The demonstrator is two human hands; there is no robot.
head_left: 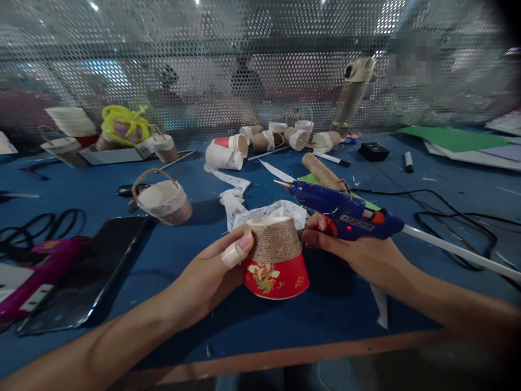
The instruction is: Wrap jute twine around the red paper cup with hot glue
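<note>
My left hand point(228, 260) grips a paper cup point(277, 279), tilted with its wide red end toward me. Brown twine point(274, 241) is wound around the cup's narrower half, and a gold dragon print shows on the red part. A white bandage wraps my left thumb. My right hand point(337, 244) is closed around a blue hot glue gun point(329, 198), whose nozzle points left above the cup. The thumb and a finger of that hand are beside the cup's twine-covered side; whether they pinch the twine is unclear. White lace ribbon point(236, 203) lies behind the cup.
A small twine-handled basket point(169, 203) stands left, near a phone point(87, 277) and a magenta tool point(44, 271). Stacked paper cups point(223, 155), a twine roll point(323, 171) and several small baskets lie farther back. A black cord point(439, 193) loops at right. A bottle point(352, 98) stands before the mesh panel.
</note>
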